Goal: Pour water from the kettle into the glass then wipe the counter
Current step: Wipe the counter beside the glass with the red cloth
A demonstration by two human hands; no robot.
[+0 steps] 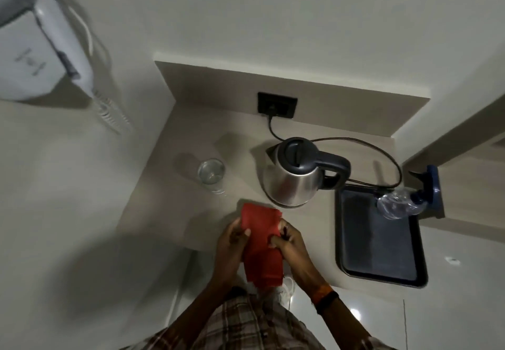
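A steel kettle (293, 176) with a dark lid and handle stands upright on the beige counter (191, 207), its cord plugged into a black wall socket (277, 105). A clear glass (211, 174) stands to the kettle's left. I cannot tell how much water it holds. A red cloth (263, 243) hangs over the counter's front edge, held from both sides. My left hand (232, 243) grips its left edge. My right hand (289, 243) pinches its right edge. Both hands are in front of the kettle, apart from it.
A dark tray (382, 251) lies on the counter to the right, with a clear plastic bottle (396, 205) lying at its far end. A blue bracket (433, 191) is fixed on the right wall. A white wall phone (41, 49) hangs at upper left.
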